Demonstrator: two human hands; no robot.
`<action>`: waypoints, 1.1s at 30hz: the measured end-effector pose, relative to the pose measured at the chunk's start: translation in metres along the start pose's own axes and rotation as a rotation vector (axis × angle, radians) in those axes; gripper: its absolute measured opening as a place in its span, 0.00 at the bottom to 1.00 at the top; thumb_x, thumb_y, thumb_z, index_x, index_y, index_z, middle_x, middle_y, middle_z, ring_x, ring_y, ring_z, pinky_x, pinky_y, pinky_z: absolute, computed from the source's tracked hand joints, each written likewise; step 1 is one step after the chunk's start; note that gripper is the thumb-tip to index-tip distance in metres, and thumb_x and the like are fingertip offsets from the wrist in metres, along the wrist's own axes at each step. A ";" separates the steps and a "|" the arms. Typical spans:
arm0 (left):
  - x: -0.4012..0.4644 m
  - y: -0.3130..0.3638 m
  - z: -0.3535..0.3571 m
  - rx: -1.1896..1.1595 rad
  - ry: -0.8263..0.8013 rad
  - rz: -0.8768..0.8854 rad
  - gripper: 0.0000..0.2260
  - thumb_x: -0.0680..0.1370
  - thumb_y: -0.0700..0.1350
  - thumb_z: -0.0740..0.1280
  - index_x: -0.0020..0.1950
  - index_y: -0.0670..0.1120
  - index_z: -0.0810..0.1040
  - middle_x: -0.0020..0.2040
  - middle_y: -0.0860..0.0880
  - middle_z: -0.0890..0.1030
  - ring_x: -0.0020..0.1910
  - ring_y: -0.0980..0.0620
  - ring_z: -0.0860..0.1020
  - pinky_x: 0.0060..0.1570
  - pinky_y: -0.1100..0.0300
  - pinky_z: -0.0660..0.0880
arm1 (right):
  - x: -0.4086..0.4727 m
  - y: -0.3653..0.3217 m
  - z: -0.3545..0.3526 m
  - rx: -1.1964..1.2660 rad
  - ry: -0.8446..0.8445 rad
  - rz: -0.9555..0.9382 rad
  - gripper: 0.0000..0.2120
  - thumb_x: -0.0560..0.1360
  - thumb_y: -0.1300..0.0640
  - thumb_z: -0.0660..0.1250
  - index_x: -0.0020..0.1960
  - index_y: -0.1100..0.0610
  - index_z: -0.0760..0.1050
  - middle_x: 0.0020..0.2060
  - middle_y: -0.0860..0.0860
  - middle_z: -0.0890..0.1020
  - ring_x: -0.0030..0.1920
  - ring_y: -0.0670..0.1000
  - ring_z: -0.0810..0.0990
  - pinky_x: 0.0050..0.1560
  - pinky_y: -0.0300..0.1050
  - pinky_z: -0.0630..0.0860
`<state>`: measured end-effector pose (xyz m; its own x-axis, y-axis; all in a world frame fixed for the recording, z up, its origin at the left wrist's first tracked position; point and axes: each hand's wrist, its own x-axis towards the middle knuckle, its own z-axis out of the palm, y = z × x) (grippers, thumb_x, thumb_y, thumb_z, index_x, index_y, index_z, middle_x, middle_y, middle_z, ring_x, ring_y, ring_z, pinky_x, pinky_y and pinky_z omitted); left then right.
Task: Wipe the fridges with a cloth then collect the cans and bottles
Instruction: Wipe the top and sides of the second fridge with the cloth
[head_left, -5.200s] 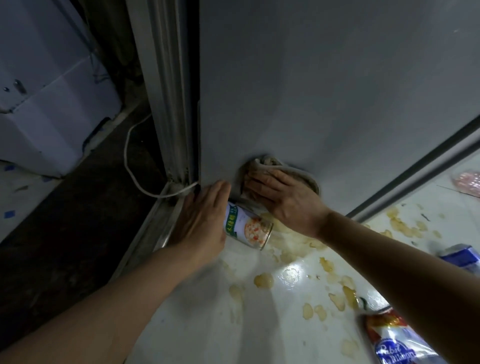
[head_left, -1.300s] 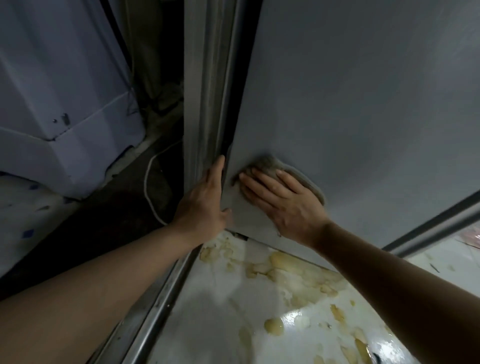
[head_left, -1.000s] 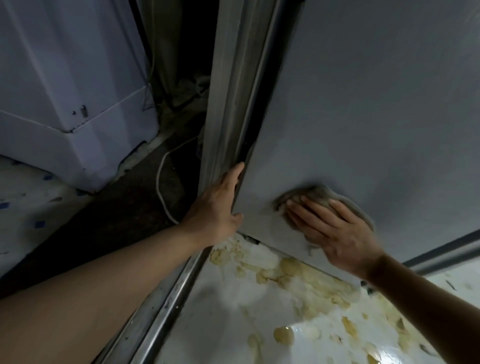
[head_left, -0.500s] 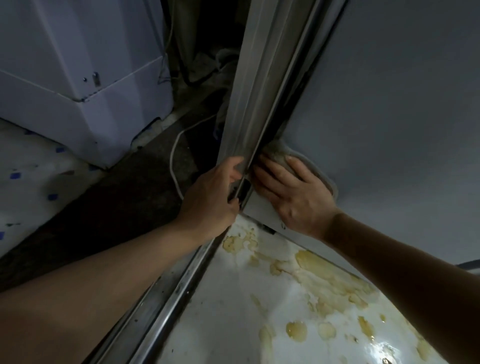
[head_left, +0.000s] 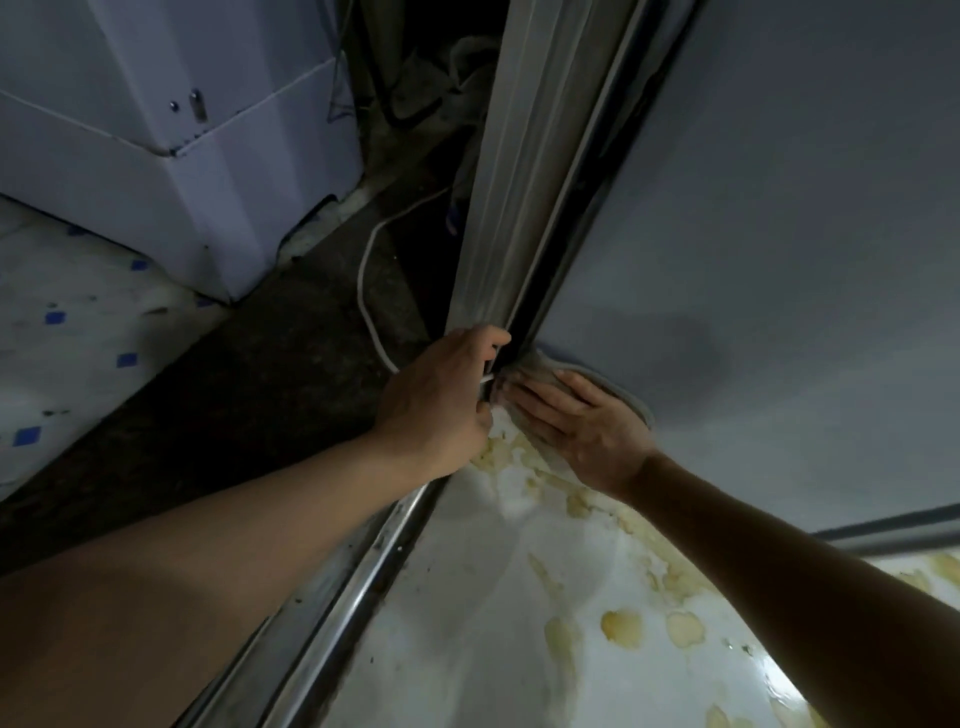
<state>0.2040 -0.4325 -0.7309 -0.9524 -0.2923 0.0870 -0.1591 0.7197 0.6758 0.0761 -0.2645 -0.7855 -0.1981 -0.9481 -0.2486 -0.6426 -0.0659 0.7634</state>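
A pale grey fridge panel (head_left: 779, 218) rises on the right above a white, yellow-stained fridge surface (head_left: 493, 597). My right hand (head_left: 576, 421) lies flat with straight fingers on a grey cloth (head_left: 626, 397), pressing it against the panel's lower left corner. My left hand (head_left: 441, 400) curls its fingers round the edge of the ribbed door seal and metal frame (head_left: 498, 249) right beside the cloth. No can or bottle shows in the view.
A metal rail (head_left: 358, 582) runs along the stained surface's left edge. A white cable (head_left: 369, 291) lies on the dark floor (head_left: 218, 395). Another white appliance (head_left: 171, 156) stands at the upper left on patterned flooring.
My right hand slid the cloth from the open panel leftwards into the corner by the seal. My left hand went from resting flat on the edge to curling round it.
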 end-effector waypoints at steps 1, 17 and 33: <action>0.001 0.004 0.001 -0.004 -0.007 0.008 0.28 0.71 0.37 0.68 0.69 0.49 0.65 0.65 0.50 0.71 0.63 0.52 0.72 0.60 0.51 0.72 | -0.017 0.001 0.005 -0.005 0.002 0.013 0.31 0.75 0.52 0.53 0.77 0.51 0.47 0.77 0.50 0.51 0.76 0.53 0.47 0.71 0.54 0.36; 0.036 0.009 0.037 0.003 -0.217 -0.132 0.44 0.69 0.39 0.70 0.76 0.52 0.46 0.74 0.47 0.64 0.70 0.46 0.67 0.67 0.50 0.67 | -0.026 0.001 0.004 0.115 0.058 0.115 0.30 0.77 0.57 0.43 0.77 0.52 0.39 0.77 0.47 0.44 0.76 0.49 0.42 0.70 0.50 0.33; 0.027 0.015 0.053 0.010 -0.228 -0.192 0.49 0.70 0.37 0.70 0.75 0.55 0.37 0.77 0.50 0.55 0.73 0.46 0.62 0.60 0.47 0.73 | -0.124 0.005 0.036 0.065 0.078 0.208 0.38 0.70 0.59 0.66 0.75 0.52 0.53 0.75 0.50 0.57 0.75 0.50 0.54 0.75 0.50 0.47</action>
<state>0.1620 -0.3964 -0.7568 -0.9383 -0.2753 -0.2094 -0.3435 0.6713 0.6568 0.0704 -0.1357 -0.7719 -0.2748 -0.9606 -0.0408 -0.6405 0.1513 0.7529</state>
